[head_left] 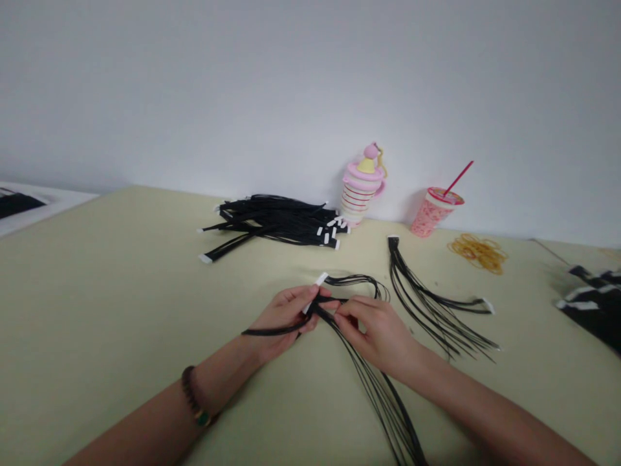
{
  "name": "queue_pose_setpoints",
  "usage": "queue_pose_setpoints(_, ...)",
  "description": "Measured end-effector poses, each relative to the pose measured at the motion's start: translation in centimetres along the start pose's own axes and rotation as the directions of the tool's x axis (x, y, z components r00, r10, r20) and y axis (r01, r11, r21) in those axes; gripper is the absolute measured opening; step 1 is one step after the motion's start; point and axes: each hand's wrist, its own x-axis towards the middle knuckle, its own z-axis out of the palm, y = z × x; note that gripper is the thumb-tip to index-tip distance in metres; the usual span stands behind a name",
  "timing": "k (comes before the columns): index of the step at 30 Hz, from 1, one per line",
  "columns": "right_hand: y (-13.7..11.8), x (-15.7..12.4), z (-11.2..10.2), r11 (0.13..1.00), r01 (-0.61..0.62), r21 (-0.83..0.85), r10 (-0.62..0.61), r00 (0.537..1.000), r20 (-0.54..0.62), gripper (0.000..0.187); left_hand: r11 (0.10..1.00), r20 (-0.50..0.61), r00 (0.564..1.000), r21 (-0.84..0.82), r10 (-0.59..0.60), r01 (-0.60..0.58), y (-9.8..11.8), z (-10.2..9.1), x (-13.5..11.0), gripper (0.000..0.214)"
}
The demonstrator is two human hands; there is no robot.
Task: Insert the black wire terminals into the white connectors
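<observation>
Your left hand (284, 320), with a wooden bead bracelet (194, 395) at the wrist, is closed on a bundle of thin black wires (373, 382), pinching it between thumb and fingers just below a white connector (320, 279). Your right hand (373, 330) grasps the same bundle right beside it, thumb and forefinger drawn together on the strands, though how many it holds is hidden. From your fingers the wires run down across the bench (97, 310) toward you, while a loop arches beyond your hands and a thicker strand trails off to the left. To handle this well, pinch close to the connector and let the loose strands hang free so that none cross or snag. Just right of your hands lies a second wire bundle (427, 304). Farther off are a heap of similar bundles (272, 223), a scatter of yellow rubber bands (478, 254), a pink cup (433, 212) with a red straw, and a pink-and-yellow bottle (363, 184) against the wall (291, 97).
</observation>
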Motion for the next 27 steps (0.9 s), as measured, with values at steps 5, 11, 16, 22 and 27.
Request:
queue_pose_setpoints(5,-0.1,0.2,-0.9,0.995,-0.034,-0.096,0.043,0.994,0.1,0.017,1.0,0.024,0.999,0.009,-0.024,0.024,0.1,0.3,-0.1,0.027)
queue_pose_setpoints(11,0.4,0.4,-4.2,0.797,-0.343,0.497,0.181,0.921,0.346,0.02,0.998,0.038,0.997,0.014,-0.064,0.064,0.1,0.2,-0.2,0.026)
queue_pose_setpoints(16,1.4,0.1,-9.0,0.278,-0.433,0.857,0.284,0.89,0.357,0.014,0.995,0.047,0.995,-0.028,-0.093,0.094,0.1,-0.1,-0.2,0.023)
queue_pose_setpoints(22,3.6,0.2,-12.1,0.34,-0.062,0.939,0.559,0.816,-0.148,0.013,0.989,-0.022,0.992,-0.079,-0.128,0.126,0.2,-0.1,-0.1,0.021)
queue_pose_setpoints(27,5.2,0.9,-13.3,0.463,0.104,0.88,0.559,0.736,-0.382,0.016,0.987,-0.027,0.988,-0.066,-0.15,0.148,0.0,-0.1,0.0,0.023)
